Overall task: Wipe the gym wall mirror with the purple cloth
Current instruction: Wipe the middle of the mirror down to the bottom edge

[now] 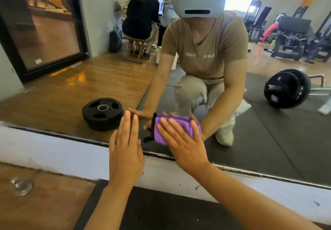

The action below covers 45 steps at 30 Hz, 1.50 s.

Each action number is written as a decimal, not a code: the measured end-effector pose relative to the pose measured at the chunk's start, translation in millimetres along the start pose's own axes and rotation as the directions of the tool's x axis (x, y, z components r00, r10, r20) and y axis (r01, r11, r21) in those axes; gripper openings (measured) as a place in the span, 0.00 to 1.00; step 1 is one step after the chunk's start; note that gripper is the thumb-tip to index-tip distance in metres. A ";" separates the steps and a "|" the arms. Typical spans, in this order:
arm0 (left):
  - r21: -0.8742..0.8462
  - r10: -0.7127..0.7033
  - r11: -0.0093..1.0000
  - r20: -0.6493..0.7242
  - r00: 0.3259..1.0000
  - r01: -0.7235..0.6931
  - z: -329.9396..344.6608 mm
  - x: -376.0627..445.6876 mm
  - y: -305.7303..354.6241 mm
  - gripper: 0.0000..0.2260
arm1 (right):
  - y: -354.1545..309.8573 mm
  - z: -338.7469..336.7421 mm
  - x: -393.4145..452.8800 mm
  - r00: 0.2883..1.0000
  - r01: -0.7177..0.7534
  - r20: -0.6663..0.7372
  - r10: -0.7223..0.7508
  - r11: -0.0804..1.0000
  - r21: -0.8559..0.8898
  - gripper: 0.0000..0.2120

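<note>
The wall mirror point(268, 140) fills most of the view and reaches down to a white base strip near the floor. A folded purple cloth point(161, 131) lies flat against the glass low down, near the mirror's bottom edge. My right hand point(182, 140) presses on it with straight, spread fingers. My left hand point(125, 145) rests flat on the glass just left of the cloth, fingers straight and holding nothing. The mirror shows my crouching reflection with both arms stretched forward.
A white wall strip point(53, 154) runs under the mirror. A black rubber mat point(161, 212) and wooden floor point(44, 203) lie below. Reflected are stacked weight plates point(103, 112), a loaded barbell point(286, 88), gym machines and a seated person point(141, 15).
</note>
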State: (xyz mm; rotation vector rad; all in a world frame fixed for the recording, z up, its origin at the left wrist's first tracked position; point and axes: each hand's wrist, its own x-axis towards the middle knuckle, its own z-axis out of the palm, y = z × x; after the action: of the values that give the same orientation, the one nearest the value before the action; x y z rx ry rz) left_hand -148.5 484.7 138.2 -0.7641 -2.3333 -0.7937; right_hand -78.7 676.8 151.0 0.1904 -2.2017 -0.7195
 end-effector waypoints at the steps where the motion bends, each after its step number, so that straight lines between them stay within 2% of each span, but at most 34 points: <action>1: -0.005 0.012 1.000 0.022 1.000 -0.012 -2.1 0.6 -2.6 0.36 | -9.7 5.5 -10.3 0.997 0.033 0.067 -0.033 0.999 -0.001 0.44; 5: 0.033 0.055 0.998 0.090 0.994 -0.058 -10.0 2.1 -12.3 0.36 | -26.2 15.2 -32.5 0.948 0.137 0.287 -0.136 0.990 0.015 0.54; 9: 0.040 0.066 0.997 0.093 0.993 -0.070 -12.5 1.9 -17.2 0.36 | -11.7 9.0 -21.4 0.931 0.249 0.285 -0.227 0.967 -0.044 0.55; 11: 0.016 0.033 0.999 0.082 0.996 -0.034 -11.2 -0.5 -19.3 0.35 | 2.5 -1.3 0.7 0.971 0.178 0.170 -0.166 0.983 -0.053 0.54; 13: 0.004 0.000 1.000 0.073 0.997 0.000 -10.2 -1.9 -23.2 0.35 | 22.5 -18.4 36.9 0.998 -0.032 -0.049 0.032 0.999 0.001 0.49; 15: 0.030 0.016 0.999 0.077 0.997 -0.018 -9.7 -2.1 -27.8 0.34 | 42.1 -38.9 75.9 0.944 -0.218 -0.237 0.229 0.973 0.069 0.36; 17: 0.041 0.040 0.998 0.073 0.997 -0.043 -9.0 -1.6 -31.7 0.31 | 51.2 -50.5 103.3 0.873 -0.339 -0.332 0.359 0.933 0.119 0.29; 19: 0.037 0.046 0.998 0.072 0.996 -0.049 -7.9 -0.7 -33.7 0.29 | 45.9 -50.3 115.2 0.826 -0.395 -0.374 0.422 0.906 0.149 0.29; 21: 0.052 0.060 0.997 0.074 0.995 -0.064 -6.9 -0.8 -36.0 0.29 | 30.4 -40.1 112.7 0.831 -0.382 -0.387 0.401 0.915 0.127 0.31; 23: 0.068 0.072 0.995 0.078 0.994 -0.078 -6.2 -1.6 -39.3 0.29 | 9.3 -24.0 97.9 0.895 -0.294 -0.320 0.310 0.951 0.098 0.32; 25: 0.068 0.079 0.994 0.084 0.993 -0.085 -6.5 -1.4 -42.9 0.29 | -14.6 -7.2 73.6 0.967 -0.164 -0.184 0.175 0.983 0.077 0.33; 27: 0.072 0.084 0.993 0.087 0.993 -0.090 -7.8 -1.0 -45.9 0.28 | -37.5 7.7 46.6 0.994 -0.075 -0.071 0.080 0.995 0.064 0.35; 30: 0.083 0.103 0.990 0.097 0.990 -0.111 -9.7 0.0 -49.4 0.27 | -61.9 23.7 15.1 0.999 0.000 0.039 -0.001 0.999 0.035 0.37; 33: 0.083 0.106 0.990 0.111 0.988 -0.116 -11.4 0.8 -50.7 0.27 | -70.4 31.9 -1.0 0.985 0.071 0.159 -0.073 0.997 0.021 0.49; 37: 0.067 0.083 0.994 0.113 0.990 -0.091 -11.0 0.4 -47.7 0.27 | -60.9 28.8 0.9 0.969 0.126 0.213 -0.127 0.992 0.021 0.54; 40: 0.032 0.081 0.996 0.111 0.990 -0.085 -10.8 -0.8 -45.1 0.26 | -40.9 13.1 23.5 0.987 0.107 0.115 -0.108 0.994 0.013 0.47; 42: -0.003 0.074 0.997 0.110 0.991 -0.074 -11.7 -0.7 -43.5 0.26 | -23.7 -2.4 48.7 1.000 -0.005 -0.019 0.006 0.999 0.054 0.37; 45: -0.026 0.043 0.999 0.103 0.994 -0.041 -11.8 -1.7 -38.0 0.26 | -1.9 -24.6 81.1 0.969 -0.169 -0.158 0.192 0.975 0.146 0.22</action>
State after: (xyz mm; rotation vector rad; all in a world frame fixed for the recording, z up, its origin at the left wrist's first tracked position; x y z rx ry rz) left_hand -168.7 451.0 131.5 -0.8811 -2.3945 -0.7818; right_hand -115.4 635.6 215.4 0.1110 -2.0707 -0.4413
